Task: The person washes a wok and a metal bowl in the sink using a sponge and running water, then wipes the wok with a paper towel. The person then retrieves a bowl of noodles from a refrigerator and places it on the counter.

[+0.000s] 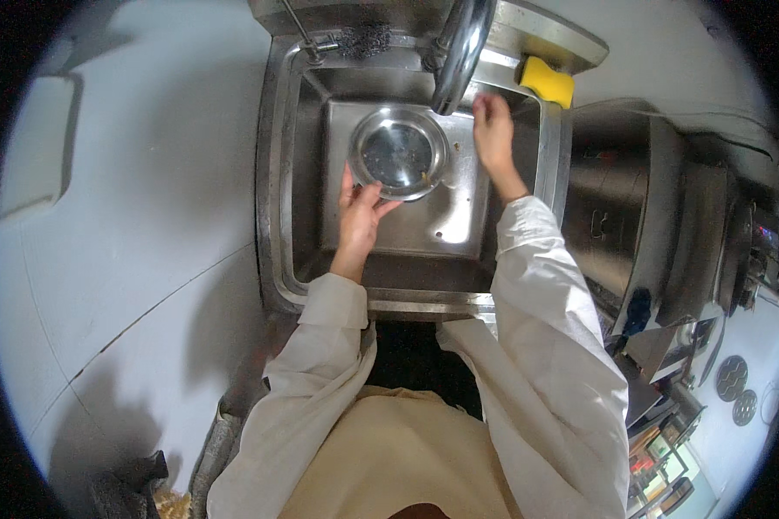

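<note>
A round, shiny metal bowl (399,154) is held over the floor of a stainless steel sink (406,243), with my left hand (361,217) gripping its near left rim. Small bits of residue show inside the bowl and on the sink floor. To the right of the bowl, my right hand (494,133) is raised, slightly blurred, its fingers bent near the faucet; whether it holds anything cannot be told. The chrome faucet spout (457,71) hangs between the bowl and my right hand. A yellow sponge (548,82) rests on the sink's back right corner.
A dark scouring pad (365,40) lies on the back ledge beside a small metal tap fitting (318,48). White wall (169,162) borders the sink on the left. Metal equipment (610,194) stands close on the right.
</note>
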Demonstrator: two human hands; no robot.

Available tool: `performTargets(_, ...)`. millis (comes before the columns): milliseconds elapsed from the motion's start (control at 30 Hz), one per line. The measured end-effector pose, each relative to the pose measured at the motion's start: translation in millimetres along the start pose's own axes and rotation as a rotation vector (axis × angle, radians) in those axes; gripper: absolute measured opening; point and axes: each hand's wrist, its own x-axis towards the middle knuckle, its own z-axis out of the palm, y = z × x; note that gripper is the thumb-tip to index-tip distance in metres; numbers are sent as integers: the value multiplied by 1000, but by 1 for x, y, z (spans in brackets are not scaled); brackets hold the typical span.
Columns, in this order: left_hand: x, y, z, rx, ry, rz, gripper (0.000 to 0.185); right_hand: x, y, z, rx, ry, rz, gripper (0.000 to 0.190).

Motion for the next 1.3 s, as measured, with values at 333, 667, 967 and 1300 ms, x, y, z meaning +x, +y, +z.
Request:
performTargets(333, -5, 27, -13, 28, 120, 141, 60, -210, 114, 117, -587, -691, -417, 22)
performTargets(667, -13, 18, -33, 66, 175, 71, 55, -211, 111, 132, -596, -569, -414, 15)
performTargets(967, -16, 24, -12, 55, 143, 93, 55, -199, 93, 121, -561, -447, -506, 13)
performTargets(1300, -23, 13, -7, 33, 53, 18, 63, -150, -20, -14, -611, -519, -485, 18)
